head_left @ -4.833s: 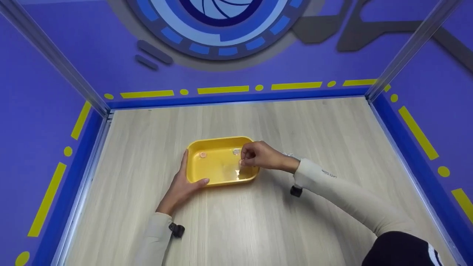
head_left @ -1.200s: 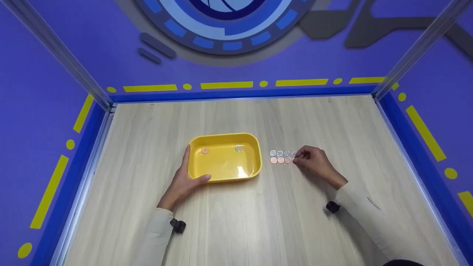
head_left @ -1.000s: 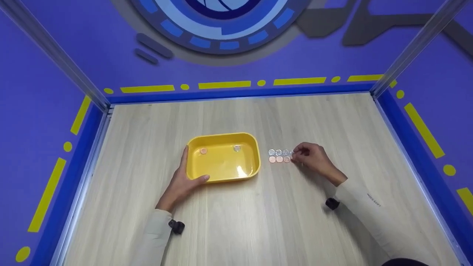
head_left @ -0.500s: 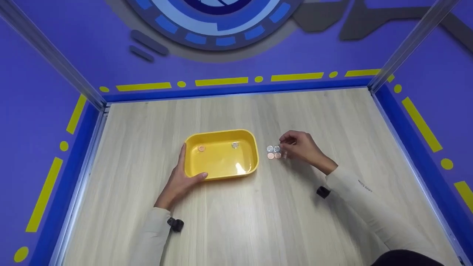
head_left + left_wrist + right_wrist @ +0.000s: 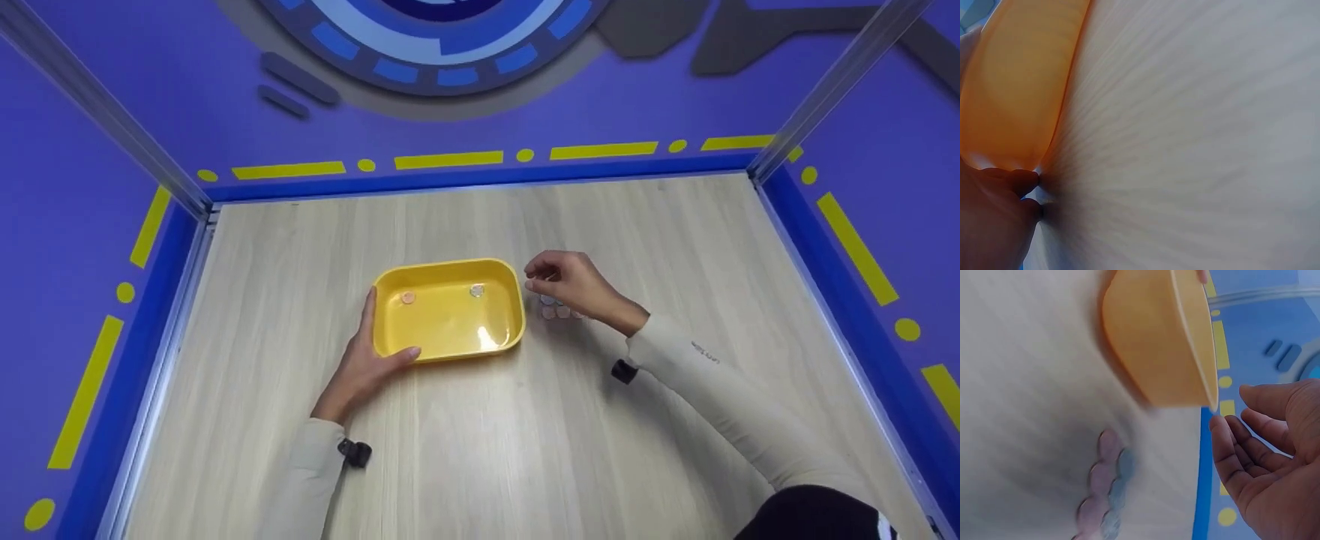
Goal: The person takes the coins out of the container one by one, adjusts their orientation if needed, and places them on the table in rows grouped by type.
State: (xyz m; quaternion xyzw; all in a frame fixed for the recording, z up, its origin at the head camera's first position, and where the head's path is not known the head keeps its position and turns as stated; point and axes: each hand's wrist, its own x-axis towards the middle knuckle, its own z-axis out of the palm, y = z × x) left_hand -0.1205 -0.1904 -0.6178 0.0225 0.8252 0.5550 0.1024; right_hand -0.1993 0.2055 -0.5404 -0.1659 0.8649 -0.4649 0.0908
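Note:
My left hand point(image 5: 367, 371) grips the left end of a yellow plastic box point(image 5: 510, 345), its thumb on the near rim and its fingers along the outer wall. Inside the box lie a copper coin point(image 5: 408, 298) at the left and a silver coin point(image 5: 477, 290) at the right. Just right of the box hovers my right hand point(image 5: 577, 285), thumb and loosely bent fingers apart, with nothing between them in the right wrist view. Beneath it, copper coins point(image 5: 1092, 514) lie in a row beside a row of silver coins point(image 5: 1117, 492), partly hidden by the hand in the head view.
The pale wooden table point(image 5: 450, 450) is bounded by a purple back wall point(image 5: 420, 135) and side walls with yellow markings. Metal profiles point(image 5: 825, 97) stand at the back corners. Each sleeved wrist wears a small black camera point(image 5: 624, 370).
From inside the box, my right hand went to the right end of the coin rows, then moved back left over them to near the box's right rim. The left hand keeps its grip.

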